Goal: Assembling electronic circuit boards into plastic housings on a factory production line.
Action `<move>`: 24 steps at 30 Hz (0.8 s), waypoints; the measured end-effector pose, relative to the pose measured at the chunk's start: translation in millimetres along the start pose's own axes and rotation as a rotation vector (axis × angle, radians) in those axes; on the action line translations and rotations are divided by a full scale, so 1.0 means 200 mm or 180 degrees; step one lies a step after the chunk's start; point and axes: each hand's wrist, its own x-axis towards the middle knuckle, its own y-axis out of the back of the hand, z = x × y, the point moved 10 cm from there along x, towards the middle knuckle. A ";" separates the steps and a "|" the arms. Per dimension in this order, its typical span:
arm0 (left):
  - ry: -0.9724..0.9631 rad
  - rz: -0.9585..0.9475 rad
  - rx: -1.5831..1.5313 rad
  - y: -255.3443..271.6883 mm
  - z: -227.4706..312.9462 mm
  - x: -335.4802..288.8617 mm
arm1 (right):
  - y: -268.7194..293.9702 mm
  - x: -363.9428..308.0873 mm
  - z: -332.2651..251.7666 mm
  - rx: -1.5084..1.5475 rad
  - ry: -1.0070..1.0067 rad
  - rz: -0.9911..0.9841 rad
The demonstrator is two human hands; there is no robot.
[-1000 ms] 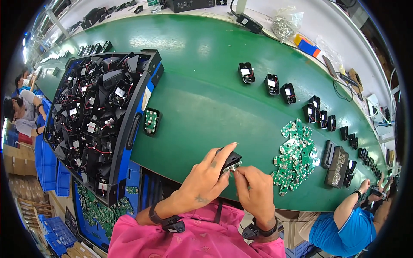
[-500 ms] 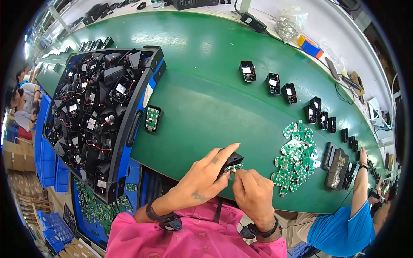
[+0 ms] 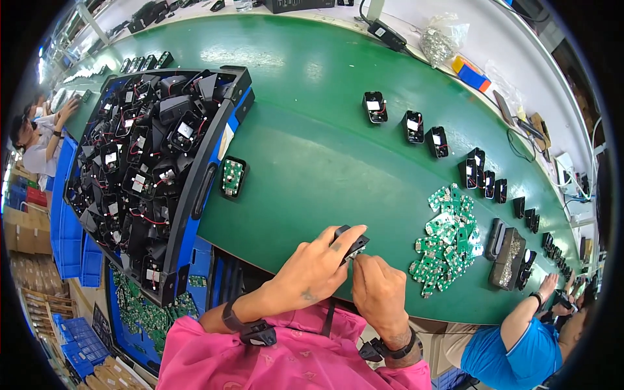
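Near the table's front edge, my left hand [image 3: 313,265] is closed around a small black plastic housing [image 3: 356,242], which is tilted. A green circuit board [image 3: 355,254] shows as a narrow edge at the housing's near side. My right hand [image 3: 379,286] is closed in a pinch right beside that edge; its fingertips hide whatever is between them. Forward and left of my hands, a second black housing [image 3: 242,190] lies on the table with a green board [image 3: 231,175] inside. A loose pile of green circuit boards [image 3: 447,237] is to the right of my right hand.
A blue and black crate [image 3: 203,185] full of black housings stands at left, above a blue bin of boards [image 3: 140,318]. Several housings [image 3: 413,127] line the green table [image 3: 312,169] toward the right. A dark box of small metal parts [image 3: 507,260] sits near a co-worker's arm [image 3: 523,315].
The housing has turned in my left hand, and less of its board shows. My right hand stays pinched at its edge. The co-worker at right has drawn an arm back toward the table edge.
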 end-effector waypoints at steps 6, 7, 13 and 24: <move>0.0649 -0.0132 -0.2313 -0.10 -0.12 0.01 | 0.09 -0.10 0.25 0.0271 -0.1126 0.0706; 0.0898 -0.0230 -0.2587 -0.13 -0.12 -0.01 | 0.09 -0.09 0.26 0.0750 -0.1283 0.0828; 0.0457 -0.0504 -0.2666 -0.14 -0.10 -0.04 | -0.09 -0.19 0.38 0.2266 -0.1759 0.0396; 0.0167 -0.0036 -0.2033 -0.04 -0.06 -0.04 | -0.07 -0.20 0.35 0.3314 -0.1912 0.0921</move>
